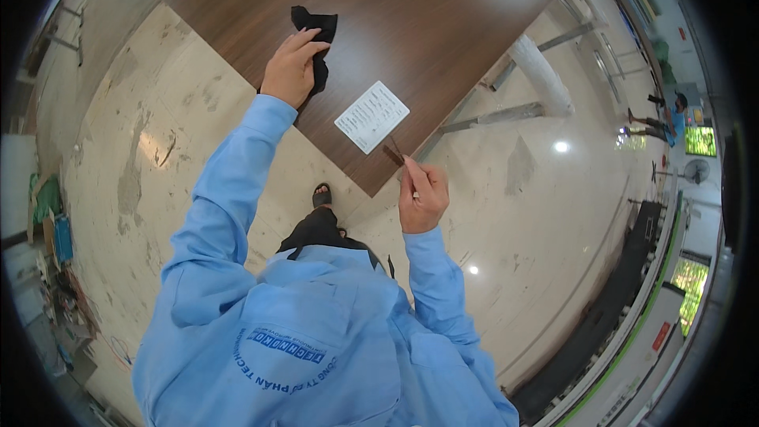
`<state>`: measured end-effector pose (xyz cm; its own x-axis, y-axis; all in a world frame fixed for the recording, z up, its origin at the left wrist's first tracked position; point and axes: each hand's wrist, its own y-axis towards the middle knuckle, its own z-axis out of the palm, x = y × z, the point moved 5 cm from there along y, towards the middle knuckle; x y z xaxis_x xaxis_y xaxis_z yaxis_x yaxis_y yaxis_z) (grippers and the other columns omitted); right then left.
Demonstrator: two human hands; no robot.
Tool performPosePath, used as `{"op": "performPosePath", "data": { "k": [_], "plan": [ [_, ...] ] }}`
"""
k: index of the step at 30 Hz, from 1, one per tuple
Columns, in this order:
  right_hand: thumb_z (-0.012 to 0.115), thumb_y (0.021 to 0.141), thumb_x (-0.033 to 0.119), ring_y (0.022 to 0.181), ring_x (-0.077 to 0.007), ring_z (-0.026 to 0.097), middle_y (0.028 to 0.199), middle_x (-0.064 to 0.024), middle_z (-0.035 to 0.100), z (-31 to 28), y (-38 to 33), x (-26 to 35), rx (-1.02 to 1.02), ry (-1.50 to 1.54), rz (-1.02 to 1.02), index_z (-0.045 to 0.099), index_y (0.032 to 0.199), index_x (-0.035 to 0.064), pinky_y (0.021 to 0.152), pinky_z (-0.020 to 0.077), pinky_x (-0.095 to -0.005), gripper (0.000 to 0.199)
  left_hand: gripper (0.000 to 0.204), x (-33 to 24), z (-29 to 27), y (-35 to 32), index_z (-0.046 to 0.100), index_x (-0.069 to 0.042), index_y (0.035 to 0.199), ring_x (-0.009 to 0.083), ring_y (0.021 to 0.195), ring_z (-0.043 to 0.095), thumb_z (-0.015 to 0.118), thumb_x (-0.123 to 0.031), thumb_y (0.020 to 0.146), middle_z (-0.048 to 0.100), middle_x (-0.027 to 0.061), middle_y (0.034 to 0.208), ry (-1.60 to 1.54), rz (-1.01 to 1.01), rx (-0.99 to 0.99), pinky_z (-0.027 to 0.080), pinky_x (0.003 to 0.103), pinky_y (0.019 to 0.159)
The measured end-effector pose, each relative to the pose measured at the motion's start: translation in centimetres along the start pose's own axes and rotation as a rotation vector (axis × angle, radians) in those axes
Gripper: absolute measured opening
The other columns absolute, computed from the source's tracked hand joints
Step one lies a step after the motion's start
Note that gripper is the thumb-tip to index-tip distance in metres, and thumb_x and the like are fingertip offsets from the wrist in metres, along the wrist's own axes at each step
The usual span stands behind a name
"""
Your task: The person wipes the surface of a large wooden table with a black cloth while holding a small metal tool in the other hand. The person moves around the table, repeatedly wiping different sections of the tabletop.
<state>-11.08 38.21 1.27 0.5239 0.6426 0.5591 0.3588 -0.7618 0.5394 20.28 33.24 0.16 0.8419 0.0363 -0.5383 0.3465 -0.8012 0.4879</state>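
Note:
My left hand (292,69) lies over a crumpled black cloth (324,25) on the brown wooden table (379,8). Its fingers are bent onto the cloth, which shows beyond and beside them. Near the table's closest corner, my right hand (424,196) is closed in a pinch. A thin, dark, narrow piece (394,150) reaches from its fingertips toward the table; what it is cannot be made out. Between the two hands, a white printed card (371,117) with rounded corners lies flat on the tabletop, just beyond the thin piece.
Metal legs and a white-wrapped post (541,71) stand to the right of the table. A long black bench-like object (593,308) runs along the right side. Other people (672,120) are in the far right background. A fan (696,171) stands nearby.

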Motion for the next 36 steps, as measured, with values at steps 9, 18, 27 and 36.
{"op": "performPosePath", "data": {
  "k": [9, 18, 27, 36],
  "plan": [
    [0.068, 0.072, -0.006, 0.075, -0.0253, 0.057, 0.082, -0.0061, 0.060, -0.2, -3.2, 3.0, 0.001, 0.007, -0.078, 0.075, 0.106, 0.0102, 0.063, 0.0491, -0.0371, 0.039, 0.028, 0.2, 0.0, -0.3, 0.072, -0.012, 0.110, 0.0323, 0.125, 0.056, 0.053, -0.003, 0.092, 0.063, 0.0092, 0.133, 0.005, 0.021, 0.019, 0.046, 0.041, 0.106],
    [0.068, 0.070, -0.006, 0.077, -0.0253, 0.059, 0.083, -0.0032, 0.062, 0.5, -4.5, 4.2, 0.048, -0.099, -0.051, 0.075, 0.097, 0.0129, 0.062, 0.0496, -0.0355, 0.034, 0.028, 0.8, 0.4, -0.2, 0.073, -0.013, 0.109, 0.0312, 0.123, 0.058, 0.054, -0.005, 0.090, 0.064, 0.0074, 0.133, -0.039, 0.017, 0.008, 0.047, 0.040, 0.104],
    [0.071, 0.072, -0.006, 0.075, -0.0250, 0.057, 0.081, -0.0047, 0.061, 0.3, -2.8, 3.6, -0.153, -0.256, 0.018, 0.077, 0.094, 0.0118, 0.062, 0.0480, -0.0365, 0.029, 0.027, 1.0, 0.4, -0.3, 0.072, -0.011, 0.108, 0.0327, 0.127, 0.054, 0.056, -0.003, 0.088, 0.063, 0.0100, 0.133, -0.065, 0.042, -0.009, 0.043, 0.042, 0.109],
    [0.070, 0.071, -0.008, 0.073, -0.0246, 0.057, 0.079, -0.0047, 0.060, -0.5, -2.1, 5.7, -0.040, -0.274, -0.077, 0.077, 0.095, 0.0107, 0.061, 0.0474, -0.0358, 0.031, 0.028, 0.9, 0.5, -0.4, 0.072, -0.010, 0.109, 0.0340, 0.129, 0.053, 0.055, -0.002, 0.088, 0.063, 0.0104, 0.133, -0.055, 0.083, -0.024, 0.042, 0.042, 0.110]
  ]
}}
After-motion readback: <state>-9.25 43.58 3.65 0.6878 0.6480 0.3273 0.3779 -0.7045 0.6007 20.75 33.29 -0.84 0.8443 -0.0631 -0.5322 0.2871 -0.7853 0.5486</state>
